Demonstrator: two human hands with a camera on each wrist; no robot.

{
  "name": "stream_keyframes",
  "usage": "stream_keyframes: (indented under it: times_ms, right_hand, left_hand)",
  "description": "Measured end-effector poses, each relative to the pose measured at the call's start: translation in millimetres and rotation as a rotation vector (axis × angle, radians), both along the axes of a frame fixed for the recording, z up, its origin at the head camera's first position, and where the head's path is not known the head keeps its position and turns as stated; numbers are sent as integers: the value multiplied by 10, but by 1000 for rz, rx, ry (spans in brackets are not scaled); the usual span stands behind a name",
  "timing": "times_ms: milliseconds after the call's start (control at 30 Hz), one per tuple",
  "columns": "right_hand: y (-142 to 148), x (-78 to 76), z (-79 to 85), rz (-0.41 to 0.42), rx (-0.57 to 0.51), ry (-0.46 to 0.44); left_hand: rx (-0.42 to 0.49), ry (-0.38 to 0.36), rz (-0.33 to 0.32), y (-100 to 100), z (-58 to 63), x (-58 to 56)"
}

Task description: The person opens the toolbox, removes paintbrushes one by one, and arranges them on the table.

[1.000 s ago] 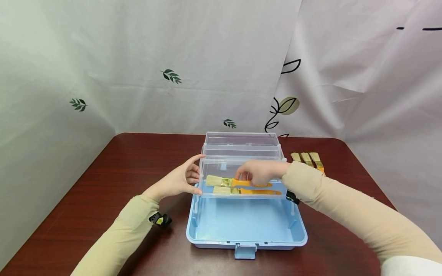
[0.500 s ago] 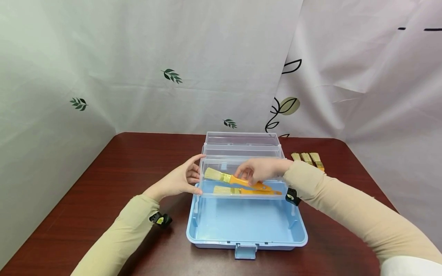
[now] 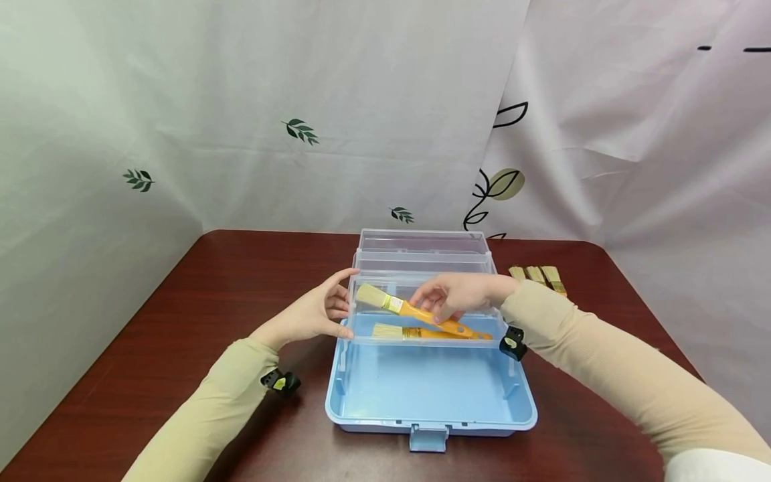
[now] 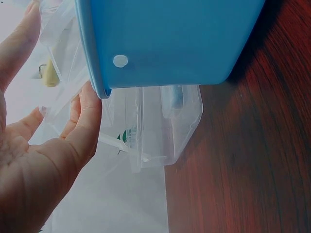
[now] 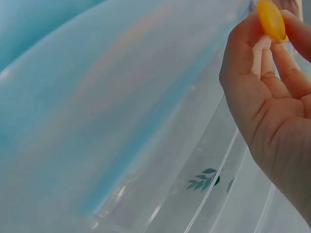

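In the head view, my right hand point(image 3: 460, 294) pinches the orange handle of a flat paintbrush point(image 3: 415, 311), its pale bristles pointing left and tilted up. A second paintbrush point(image 3: 388, 331) lies below it, along the front of a clear plastic tray point(image 3: 385, 343). My left hand point(image 3: 301, 318) spans the tray's left end, thumb low and index finger at the upper corner. The left wrist view shows this hand point(image 4: 48, 165) beside the clear plastic. The tray sits over the back of an open blue storage box point(image 3: 421, 395). In the right wrist view, the handle's end point(image 5: 272, 22) shows between thumb and finger.
More clear tiers point(image 3: 424, 241) rise behind the tray. Several more paintbrushes point(image 3: 535, 274) lie on the dark red table point(image 3: 271, 261) at the back right, partly behind the right forearm. A latch point(image 3: 429, 440) hangs at the box's front. A white curtain point(image 3: 385, 100) stands behind.
My right hand has lifted the paintbrush slightly, and its bristle end has swung upward, away from the second brush. My left hand has stayed at the tray's end.
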State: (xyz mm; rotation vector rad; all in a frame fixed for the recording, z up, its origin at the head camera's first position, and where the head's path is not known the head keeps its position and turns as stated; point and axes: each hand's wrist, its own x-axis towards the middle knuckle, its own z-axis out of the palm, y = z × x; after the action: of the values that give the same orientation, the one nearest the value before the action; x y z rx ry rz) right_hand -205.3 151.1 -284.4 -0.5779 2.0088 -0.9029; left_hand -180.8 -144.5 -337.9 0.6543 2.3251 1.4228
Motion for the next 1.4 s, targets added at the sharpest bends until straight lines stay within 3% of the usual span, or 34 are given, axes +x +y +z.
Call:
stream_keyframes:
  times_ms: [600, 900, 1400]
  right_hand:
    - [182, 115, 18, -97, -250, -121]
    - [232, 193, -38, -69, -429, -174]
    - [350, 328, -120, -146, -576, -208]
  left_hand:
    - [14, 1, -17, 0, 18, -6]
    - [18, 2, -18, -3, 14, -5]
    - [24, -6, -19, 1, 0, -5]
